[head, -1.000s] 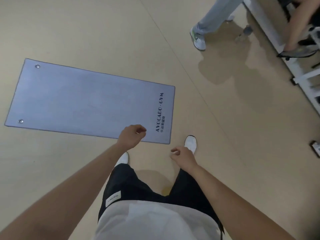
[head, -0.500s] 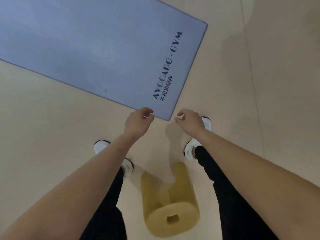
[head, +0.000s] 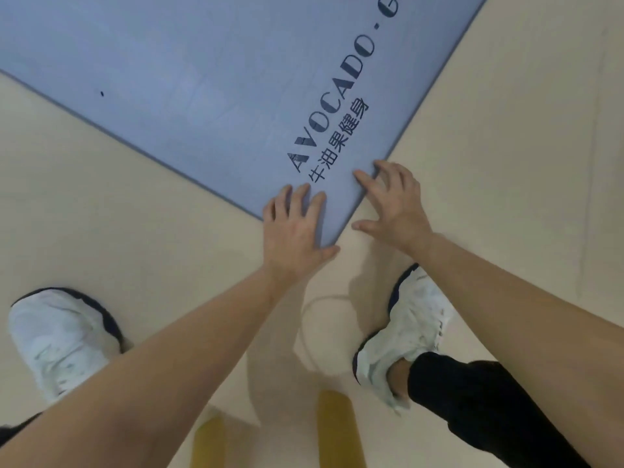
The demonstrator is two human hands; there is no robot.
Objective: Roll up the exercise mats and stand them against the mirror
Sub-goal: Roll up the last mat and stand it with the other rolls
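**Both hands land on the mat's near corner**

Half a second ago both hands hung loosely curled, just short of the mat. Now the person has bent low and laid them on it. The left hand (head: 297, 228) lies flat with its fingers straight and spread, pressing the grey-blue exercise mat (head: 202, 79) just inside its corner, the thumb beside the corner's tip. The right hand (head: 396, 204) is spread too, with its fingertips on the short edge next to the printed lettering and its thumb out over the bare floor (head: 118, 204). Neither hand has closed round anything.

Rolling looks about to begin but has not started, since the mat lies fully flat. From the hands, the mat stretches away ahead and to the left. Its corner point sits between the two hands, and its short edge runs off past the right fingertips. Behind the wrists, between the feet, is a blurred yellow roll (head: 337, 430).
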